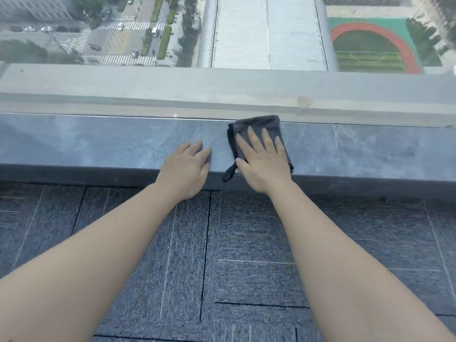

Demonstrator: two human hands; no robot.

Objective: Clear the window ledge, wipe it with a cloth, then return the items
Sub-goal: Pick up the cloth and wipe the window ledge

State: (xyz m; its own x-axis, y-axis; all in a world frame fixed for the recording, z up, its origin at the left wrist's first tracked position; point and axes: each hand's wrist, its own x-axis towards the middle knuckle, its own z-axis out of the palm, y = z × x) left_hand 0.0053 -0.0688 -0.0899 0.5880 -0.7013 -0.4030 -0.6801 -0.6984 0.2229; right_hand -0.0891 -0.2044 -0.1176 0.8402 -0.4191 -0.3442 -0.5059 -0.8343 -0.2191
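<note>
Window ledge: grey stone, spans left to right. Cloth: dark grey, folded, on ledge right of centre, touching far glass edge; loop hangs over near edge. Right hand: flat, fingers spread, pressing cloth, not clenched. Left hand: flat on bare ledge just left of cloth, grasping nothing. Carpet: grey tiles, near.

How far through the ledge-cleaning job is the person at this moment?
Clearing looks done: the visible window ledge carries no items. Wiping is in hand: the right hand presses flat on the grey cloth, and the left hand rests bare on the stone. Returning the items is left; none are in view.
</note>
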